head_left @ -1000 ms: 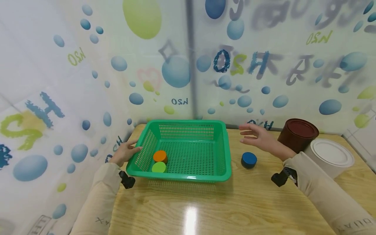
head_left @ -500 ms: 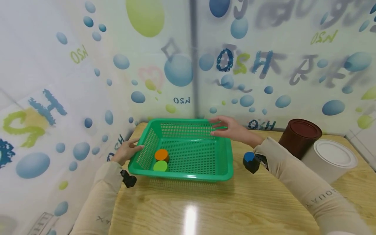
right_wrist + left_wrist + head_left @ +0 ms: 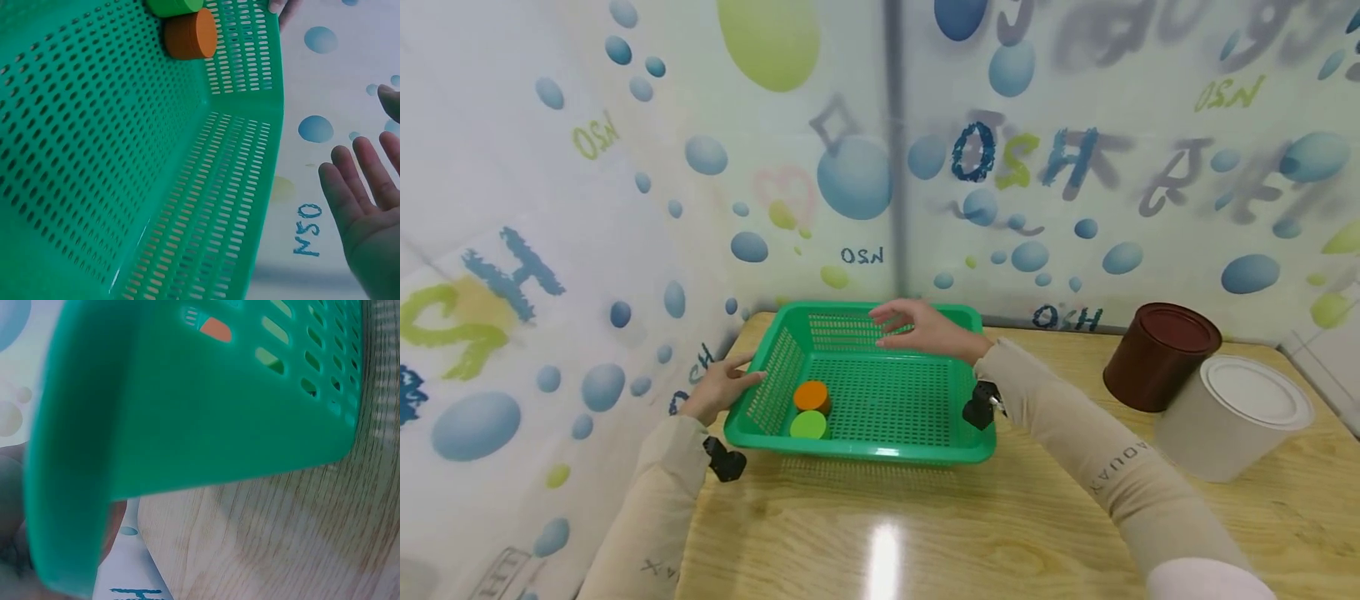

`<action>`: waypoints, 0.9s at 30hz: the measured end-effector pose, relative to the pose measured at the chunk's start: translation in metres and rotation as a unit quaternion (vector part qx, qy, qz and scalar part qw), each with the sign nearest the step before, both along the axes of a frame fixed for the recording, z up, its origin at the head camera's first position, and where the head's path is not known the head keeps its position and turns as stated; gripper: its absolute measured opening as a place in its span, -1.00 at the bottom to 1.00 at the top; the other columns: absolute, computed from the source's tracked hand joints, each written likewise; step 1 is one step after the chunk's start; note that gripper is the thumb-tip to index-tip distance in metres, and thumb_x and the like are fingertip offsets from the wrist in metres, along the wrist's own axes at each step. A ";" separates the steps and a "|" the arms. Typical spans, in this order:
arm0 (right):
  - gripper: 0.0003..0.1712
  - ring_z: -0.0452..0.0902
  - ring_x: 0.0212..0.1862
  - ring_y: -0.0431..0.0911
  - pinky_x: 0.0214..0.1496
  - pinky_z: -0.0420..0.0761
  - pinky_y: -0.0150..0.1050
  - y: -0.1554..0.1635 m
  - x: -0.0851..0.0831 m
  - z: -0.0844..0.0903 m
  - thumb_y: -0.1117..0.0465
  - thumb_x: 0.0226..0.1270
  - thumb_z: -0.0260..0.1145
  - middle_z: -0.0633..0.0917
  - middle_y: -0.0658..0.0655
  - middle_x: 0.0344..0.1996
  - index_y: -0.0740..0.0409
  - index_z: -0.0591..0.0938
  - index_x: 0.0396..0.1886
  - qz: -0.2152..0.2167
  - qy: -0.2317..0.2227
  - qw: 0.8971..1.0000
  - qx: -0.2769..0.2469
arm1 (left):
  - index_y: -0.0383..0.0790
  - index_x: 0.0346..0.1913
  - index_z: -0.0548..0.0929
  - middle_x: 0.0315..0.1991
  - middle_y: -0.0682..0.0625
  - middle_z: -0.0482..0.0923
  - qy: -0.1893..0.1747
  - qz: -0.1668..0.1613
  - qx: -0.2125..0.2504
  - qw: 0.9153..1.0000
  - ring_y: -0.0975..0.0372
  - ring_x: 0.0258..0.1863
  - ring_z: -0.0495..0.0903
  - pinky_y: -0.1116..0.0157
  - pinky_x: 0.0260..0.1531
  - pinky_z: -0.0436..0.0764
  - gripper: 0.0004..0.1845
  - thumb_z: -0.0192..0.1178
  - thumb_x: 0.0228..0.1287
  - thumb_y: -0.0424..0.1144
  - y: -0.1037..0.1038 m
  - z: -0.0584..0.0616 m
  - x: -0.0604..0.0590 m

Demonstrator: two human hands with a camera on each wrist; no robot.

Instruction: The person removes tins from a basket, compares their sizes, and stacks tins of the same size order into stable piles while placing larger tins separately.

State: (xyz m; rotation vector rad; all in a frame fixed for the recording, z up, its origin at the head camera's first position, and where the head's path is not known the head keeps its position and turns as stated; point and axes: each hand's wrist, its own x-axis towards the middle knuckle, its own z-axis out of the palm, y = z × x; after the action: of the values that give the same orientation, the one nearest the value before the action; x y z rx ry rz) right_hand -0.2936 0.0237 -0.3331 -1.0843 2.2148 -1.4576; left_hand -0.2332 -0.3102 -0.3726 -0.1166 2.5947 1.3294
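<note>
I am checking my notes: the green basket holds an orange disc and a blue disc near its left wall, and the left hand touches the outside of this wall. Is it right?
One detail is wrong. The disc beside the orange disc is light green, not blue, as the head view shows. The rest holds: both lie near the left wall of the green basket, and the left hand touches that wall from outside.

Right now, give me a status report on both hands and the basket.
Left hand touching green basket at its left wall. Right hand open above the far rim, holding nothing. Orange disc and green disc inside.
</note>
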 end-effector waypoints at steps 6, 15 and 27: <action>-0.49 0.46 -0.01 0.00 -0.02 0.48 -0.27 -0.028 -0.008 -0.013 0.25 0.18 0.25 0.48 0.21 0.02 0.21 0.40 0.14 -0.007 -0.021 1.000 0.005 | -0.29 0.36 0.03 0.15 -0.48 0.18 -0.002 -0.002 -0.001 1.000 0.03 -0.20 0.54 0.17 -0.26 0.58 -0.34 0.01 0.30 -0.13 0.000 0.000 0.002; -0.49 0.45 -0.02 0.06 -0.08 0.51 -0.30 -0.063 -0.009 -0.030 0.29 0.16 0.26 0.49 0.25 0.01 0.27 0.40 0.13 -0.002 -0.039 0.999 0.016 | -0.29 0.35 0.06 0.08 -0.46 0.27 0.005 0.001 0.012 1.000 0.13 -0.31 0.57 0.21 -0.32 0.60 -0.35 0.03 0.29 -0.14 -0.002 -0.002 0.000; -0.48 0.45 -0.02 0.06 -0.10 0.50 -0.33 -0.091 -0.010 -0.059 0.31 0.10 0.31 0.49 0.25 -0.01 0.26 0.44 0.10 -0.014 -0.075 0.997 0.031 | -0.27 0.36 0.04 0.10 -0.46 0.25 0.002 -0.005 0.010 1.000 0.04 -0.20 0.54 0.16 -0.21 0.56 -0.34 0.02 0.30 -0.12 -0.001 -0.001 0.000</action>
State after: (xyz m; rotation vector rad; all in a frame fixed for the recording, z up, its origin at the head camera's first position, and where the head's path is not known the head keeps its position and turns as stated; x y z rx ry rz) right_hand -0.3032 -0.0670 -0.3925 -0.8972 2.1645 -1.4218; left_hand -0.2332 -0.3108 -0.3736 -0.0961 2.5817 1.3523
